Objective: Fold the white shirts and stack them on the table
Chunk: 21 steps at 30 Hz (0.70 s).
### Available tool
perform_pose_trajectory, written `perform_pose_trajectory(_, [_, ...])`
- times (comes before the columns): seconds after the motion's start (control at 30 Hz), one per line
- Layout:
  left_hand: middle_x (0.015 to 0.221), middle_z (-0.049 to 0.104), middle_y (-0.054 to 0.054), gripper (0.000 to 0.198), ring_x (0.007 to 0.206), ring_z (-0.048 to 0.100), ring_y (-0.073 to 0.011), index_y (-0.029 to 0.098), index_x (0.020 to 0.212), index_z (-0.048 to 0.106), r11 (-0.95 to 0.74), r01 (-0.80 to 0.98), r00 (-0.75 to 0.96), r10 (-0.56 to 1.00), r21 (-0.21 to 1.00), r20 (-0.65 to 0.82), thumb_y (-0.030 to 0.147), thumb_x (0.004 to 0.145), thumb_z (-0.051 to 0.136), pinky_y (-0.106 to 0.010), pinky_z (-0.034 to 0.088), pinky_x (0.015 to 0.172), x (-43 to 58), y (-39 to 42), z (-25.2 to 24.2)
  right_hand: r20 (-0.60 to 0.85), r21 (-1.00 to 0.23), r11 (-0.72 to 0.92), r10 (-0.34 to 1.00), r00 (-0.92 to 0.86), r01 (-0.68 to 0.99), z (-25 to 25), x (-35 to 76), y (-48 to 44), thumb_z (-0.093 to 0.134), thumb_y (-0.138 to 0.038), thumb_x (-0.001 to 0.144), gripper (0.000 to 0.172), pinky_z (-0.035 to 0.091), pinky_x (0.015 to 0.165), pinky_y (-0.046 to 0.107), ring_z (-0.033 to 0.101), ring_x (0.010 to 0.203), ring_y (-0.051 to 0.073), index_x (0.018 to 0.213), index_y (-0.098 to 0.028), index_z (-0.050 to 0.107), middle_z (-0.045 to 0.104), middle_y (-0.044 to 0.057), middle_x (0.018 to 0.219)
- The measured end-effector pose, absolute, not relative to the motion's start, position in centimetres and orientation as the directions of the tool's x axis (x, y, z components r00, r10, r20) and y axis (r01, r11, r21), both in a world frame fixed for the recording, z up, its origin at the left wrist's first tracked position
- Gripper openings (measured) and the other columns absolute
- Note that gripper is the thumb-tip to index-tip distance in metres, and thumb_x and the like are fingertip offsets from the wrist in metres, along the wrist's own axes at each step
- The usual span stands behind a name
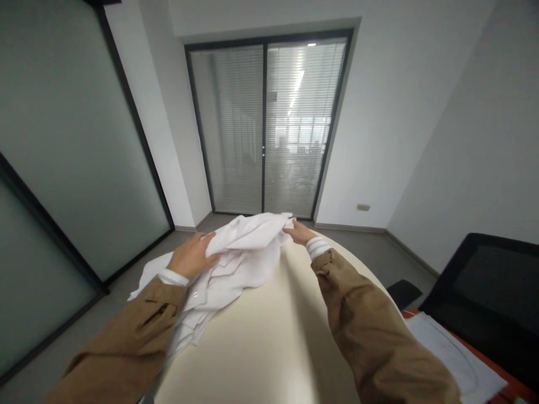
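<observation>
The left hand (191, 256) and right hand (300, 233) grip a crumpled white button shirt (240, 258) at the cream table (252, 348)'s far edge, its folds hiding its long axis.

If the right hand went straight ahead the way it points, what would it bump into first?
The white button shirt: the right hand points into its bunched cloth, and the fingertips look already against it, though depth is hard to judge from this view.

Far ahead stands a glass double door (266, 132) with blinds; at right, a black office chair (484, 280) beside an orange-edged desk (514, 382).
</observation>
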<state>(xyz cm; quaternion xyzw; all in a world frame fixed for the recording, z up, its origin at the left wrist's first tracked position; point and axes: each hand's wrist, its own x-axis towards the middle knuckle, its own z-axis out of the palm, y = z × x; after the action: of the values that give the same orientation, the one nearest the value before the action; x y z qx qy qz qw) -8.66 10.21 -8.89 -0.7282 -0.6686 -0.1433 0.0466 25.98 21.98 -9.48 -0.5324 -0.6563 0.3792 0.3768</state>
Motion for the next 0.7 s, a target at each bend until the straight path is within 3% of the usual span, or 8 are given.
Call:
perform_pose_trajectory(0.07, [0.159,0.027,-0.017,0.104,0.135,0.037,-0.0493,0.029,0.154,0.028,-0.018,0.997,0.008,0.990,0.070,0.138,0.066,0.067,0.071,-0.058,0.036,0.103,-8.3,10.6,-12.6,-0.060,-0.833,0.073,0.974,-0.219,0.549,-13.5,26.3,21.0,0.077,-0.040,0.072,0.089,0.029,0.116,0.050,0.043,0.136,0.036,0.147,-0.010,0.041,0.045,0.023,0.148])
perform_pose_trajectory(0.17, [0.163,0.008,-0.022,0.126,0.138,0.026,-0.0567,0.032,0.157,0.010,0.008,0.998,-0.013,0.998,0.070,0.066,0.077,0.057,0.072,-0.068,0.030,0.100,-7.7,10.8,-16.8,-0.206,-0.726,0.054,0.934,-0.292,0.685,-18.2,25.9,18.6,0.074,-0.036,0.073,0.088,0.027,0.117,0.047,0.041,0.138,0.034,0.149,-0.008,0.038,0.043,0.021,0.150])
perform_pose_trajectory(0.27, [0.158,0.020,-0.028,0.121,0.128,0.044,-0.0540,0.032,0.157,0.004,0.066,0.997,-0.069,0.996,0.048,0.064,0.069,0.063,0.072,-0.066,0.034,0.095,-7.4,11.5,-18.6,-0.246,-0.636,0.085,0.920,-0.306,0.767,-21.5,25.1,16.4,0.069,-0.040,0.079,0.087,0.016,0.119,0.054,0.024,0.147,0.035,0.153,-0.015,0.032,0.032,0.015,0.157])
perform_pose_trajectory(0.33, [0.146,0.041,-0.028,0.111,0.115,0.057,-0.0474,0.030,0.157,0.004,0.110,0.992,-0.112,0.993,0.054,0.031,0.066,0.071,0.065,-0.059,0.040,0.090,-7.6,12.4,-19.1,-0.198,-0.511,0.187,0.924,-0.326,0.839,-23.1,25.0,15.4,0.064,-0.045,0.083,0.084,0.012,0.118,0.060,0.015,0.149,0.037,0.155,-0.021,0.028,0.026,0.012,0.161])
perform_pose_trajectory(0.43, [0.131,0.056,-0.025,0.103,0.110,0.061,-0.0433,0.027,0.157,0.008,0.154,0.986,-0.154,0.988,0.069,-0.003,0.065,0.076,0.059,-0.053,0.045,0.087,-8.2,14.1,-19.4,-0.065,-0.363,0.364,0.908,-0.413,0.857,-24.9,26.4,14.2,0.052,-0.046,0.090,0.069,0.018,0.117,0.057,0.022,0.148,0.033,0.153,-0.024,0.033,0.031,0.010,0.159])
perform_pose_trajectory(0.53, [0.135,0.054,-0.023,0.100,0.113,0.060,-0.0427,0.030,0.157,0.011,0.196,0.978,-0.197,0.980,0.065,-0.005,0.061,0.076,0.060,-0.052,0.045,0.088,-8.9,15.9,-19.8,0.075,-0.338,0.394,0.916,-0.393,0.854,-26.2,29.5,13.2,0.043,-0.043,0.095,0.056,0.024,0.118,0.050,0.031,0.145,0.028,0.147,-0.021,0.045,0.040,0.010,0.155])
perform_pose_trajectory(0.7, [0.144,0.047,-0.020,0.095,0.120,0.054,-0.0450,0.028,0.156,0.018,0.217,0.974,-0.219,0.976,0.072,0.023,0.059,0.077,0.062,-0.058,0.041,0.093,-9.6,17.8,-20.3,0.209,-0.345,0.286,0.952,-0.223,0.894,-27.8,34.4,11.2,0.040,-0.034,0.095,0.048,0.027,0.119,0.042,0.039,0.141,0.023,0.136,-0.017,0.058,0.051,0.008,0.147])
